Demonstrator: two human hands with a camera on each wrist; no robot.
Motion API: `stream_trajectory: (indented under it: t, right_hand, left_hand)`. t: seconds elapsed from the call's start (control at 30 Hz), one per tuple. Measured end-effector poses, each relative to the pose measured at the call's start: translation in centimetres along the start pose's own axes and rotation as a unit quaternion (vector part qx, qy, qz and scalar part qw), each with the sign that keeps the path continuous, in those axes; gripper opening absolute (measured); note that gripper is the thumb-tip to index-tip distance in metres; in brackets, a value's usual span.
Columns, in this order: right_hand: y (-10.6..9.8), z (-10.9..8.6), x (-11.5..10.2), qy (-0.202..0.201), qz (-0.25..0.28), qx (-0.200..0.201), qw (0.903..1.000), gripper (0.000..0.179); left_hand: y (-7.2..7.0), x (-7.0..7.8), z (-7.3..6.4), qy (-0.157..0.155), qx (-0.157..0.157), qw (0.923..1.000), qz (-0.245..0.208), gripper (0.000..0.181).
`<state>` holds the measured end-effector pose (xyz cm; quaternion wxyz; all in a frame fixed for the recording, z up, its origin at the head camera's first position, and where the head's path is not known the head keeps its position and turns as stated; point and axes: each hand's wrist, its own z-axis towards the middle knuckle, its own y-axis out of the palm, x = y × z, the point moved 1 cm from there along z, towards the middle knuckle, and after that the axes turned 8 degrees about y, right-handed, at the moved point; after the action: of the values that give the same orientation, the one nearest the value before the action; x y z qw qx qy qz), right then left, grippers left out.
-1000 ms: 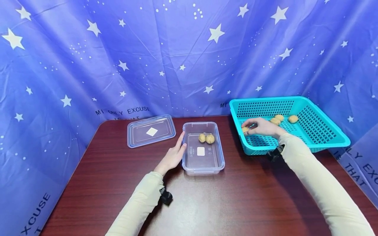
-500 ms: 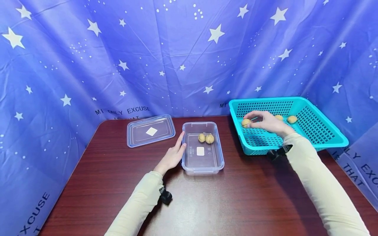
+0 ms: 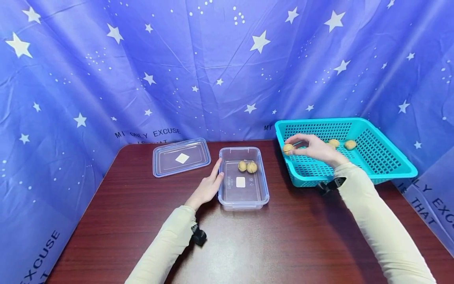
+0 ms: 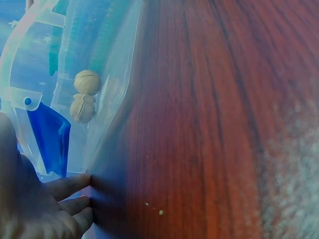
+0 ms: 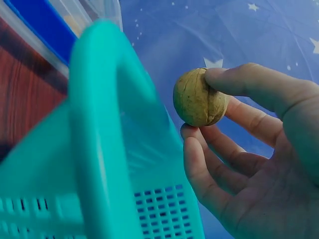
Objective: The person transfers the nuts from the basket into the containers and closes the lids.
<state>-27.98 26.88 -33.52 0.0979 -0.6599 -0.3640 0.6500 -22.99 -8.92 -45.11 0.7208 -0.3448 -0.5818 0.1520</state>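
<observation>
My right hand (image 3: 312, 147) pinches a walnut (image 5: 200, 97) between thumb and fingers, above the left rim of the turquoise basket (image 3: 393, 173). More walnuts (image 3: 350, 144) lie in that basket behind the hand, one of them partly hidden by it. My left hand (image 3: 207, 186) rests with extended fingers against the left side of a clear plastic container (image 3: 244, 206). Inside the container two walnuts (image 4: 85, 95) sit side by side near its far right part. In the left wrist view the fingertips (image 4: 79, 181) touch the container's wall.
A clear lid (image 3: 166, 167) with a blue seal and a white label lies at the back left of the dark red wooden table (image 3: 142, 221). A blue star-patterned curtain (image 3: 227, 59) hangs behind and at both sides.
The right hand has lifted a walnut from the basket's left part and carried it up, then leftward to the rim. The left hand and container have stayed in place.
</observation>
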Motion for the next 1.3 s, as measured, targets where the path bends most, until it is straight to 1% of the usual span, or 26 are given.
stream_trajectory:
  t: [0.13,0.37,0.63,0.73,0.97,1.13,1.3]
  right_hand:
    - [0.8,0.4,-0.4,-0.001,-0.001,-0.004,1.0000,0.042]
    - [2.2,1.2,-1.1,-0.021,-0.005,-0.018,0.9996,0.038]
    - [3.9,2.1,-1.8,-0.032,-0.007,-0.024,0.9992,0.036]
    - [4.5,2.4,-2.0,-0.039,0.002,-0.029,0.9988,0.034]
    - [5.9,3.2,-2.4,-0.061,0.028,-0.049,0.9966,0.037]
    - [6.9,3.6,-3.2,-0.066,0.037,-0.059,0.9954,0.035]
    - [8.0,4.0,-4.0,-0.079,0.045,-0.080,0.9925,0.032]
  left_hand:
    - [0.0,-0.1,0.1,0.001,-0.002,1.0000,-0.001,0.056]
    - [-0.1,-0.1,0.1,-0.002,-0.006,1.0000,0.000,0.056]
    - [-0.2,0.1,0.1,-0.003,-0.006,1.0000,0.001,0.056]
    - [-0.2,0.1,0.1,-0.003,-0.006,1.0000,0.001,0.056]
    - [-0.1,0.1,0.0,-0.004,-0.005,1.0000,0.003,0.056]
    - [-0.2,0.0,0.0,-0.004,-0.005,1.0000,0.000,0.056]
    - [-0.2,0.0,0.0,-0.002,-0.004,1.0000,-0.002,0.056]
